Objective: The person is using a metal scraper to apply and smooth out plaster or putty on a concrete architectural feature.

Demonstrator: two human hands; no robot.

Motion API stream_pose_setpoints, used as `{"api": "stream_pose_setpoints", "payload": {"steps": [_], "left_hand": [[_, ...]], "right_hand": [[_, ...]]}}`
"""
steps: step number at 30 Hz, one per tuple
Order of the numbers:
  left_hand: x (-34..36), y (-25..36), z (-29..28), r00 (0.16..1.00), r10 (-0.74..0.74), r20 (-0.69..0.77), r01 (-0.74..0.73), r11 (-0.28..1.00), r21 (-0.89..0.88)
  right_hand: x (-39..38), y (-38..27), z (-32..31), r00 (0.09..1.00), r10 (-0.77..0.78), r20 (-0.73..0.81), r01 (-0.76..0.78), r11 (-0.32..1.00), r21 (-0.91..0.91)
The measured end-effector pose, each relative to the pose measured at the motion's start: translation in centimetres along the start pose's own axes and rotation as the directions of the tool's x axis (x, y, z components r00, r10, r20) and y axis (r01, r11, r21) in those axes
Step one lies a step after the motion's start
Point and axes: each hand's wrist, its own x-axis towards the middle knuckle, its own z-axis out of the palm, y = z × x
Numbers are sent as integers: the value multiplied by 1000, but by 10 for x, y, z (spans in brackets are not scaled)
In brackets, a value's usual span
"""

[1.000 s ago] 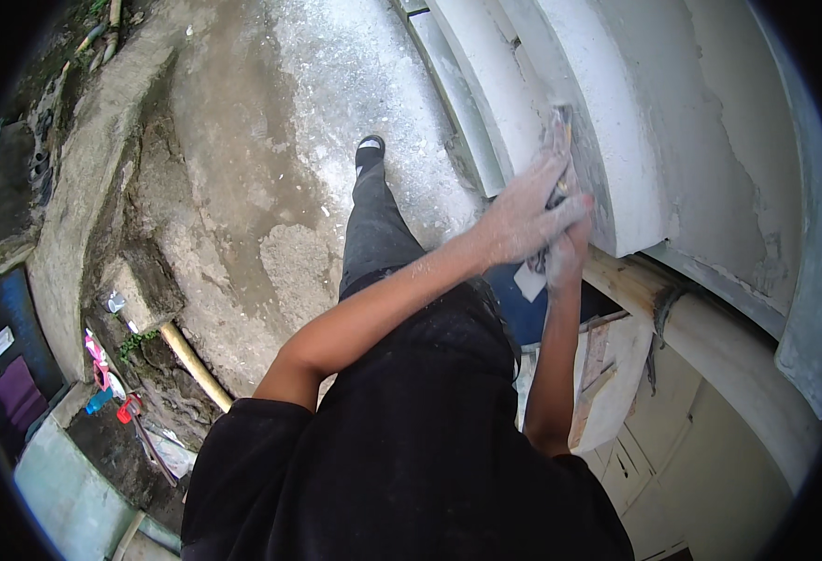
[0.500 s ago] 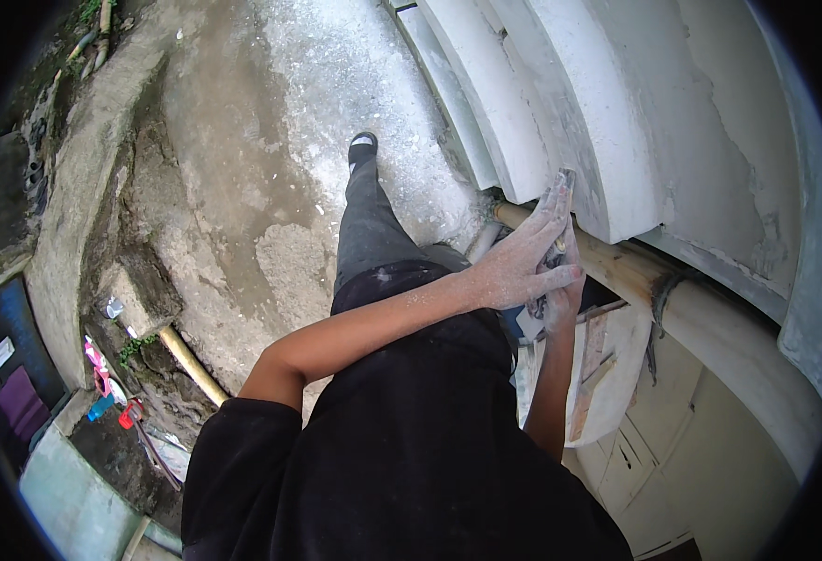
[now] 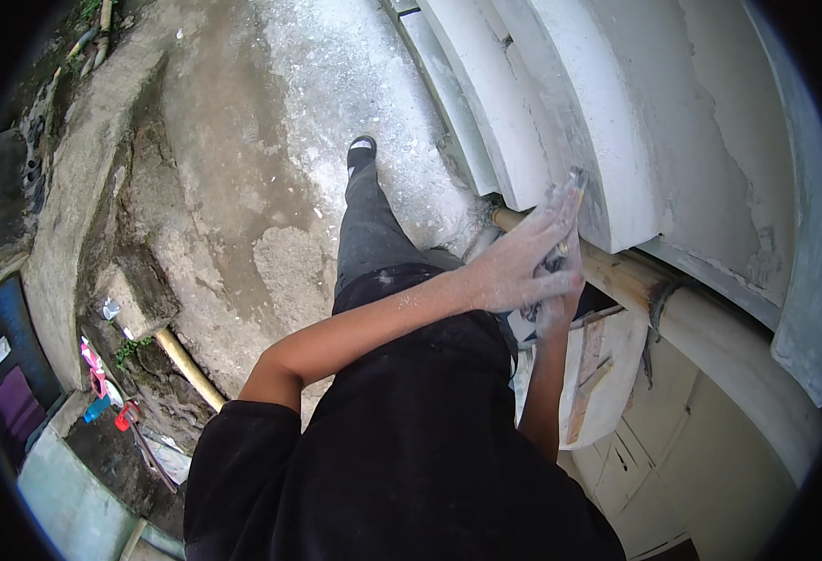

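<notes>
My left hand (image 3: 523, 266), coated in white dust, reaches across my body to the right, its fingers stretched along a grey, dust-covered hand tool (image 3: 558, 254). Partly hidden behind it, my right hand (image 3: 568, 297) grips the same tool from the other side. Most of the tool lies between my palms, so its exact kind cannot be made out. Its far end meets or lies very near the lower end of a white moulded ledge (image 3: 607, 140) on the wall.
A bamboo pole (image 3: 626, 276) runs beneath the ledge, tied with dark cord. White dust and chips cover the concrete ground (image 3: 364, 75). At lower left are another bamboo pole (image 3: 189, 369), a red object (image 3: 127, 416) and a dark mat (image 3: 18, 360). My foot (image 3: 362, 148) stands forward.
Both hands and the tool have shifted slightly to the right against the ledge. My stance is nearly the same.
</notes>
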Motion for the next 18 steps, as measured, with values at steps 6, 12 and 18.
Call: {"api": "stream_pose_setpoints", "payload": {"steps": [6, 12, 18], "left_hand": [[18, 8, -13, 998, -70, -5, 69, 993, -95], [29, 1, -40, 996, -73, -59, 67, 992, -106], [9, 10, -11, 999, -30, -18, 29, 998, -57]], "right_hand": [[37, -12, 16, 994, 106, 18, -107, 992, 73], [39, -2, 16, 997, 61, 41, -64, 994, 89], [7, -27, 4, 994, 111, 2, -109, 974, 198]]}}
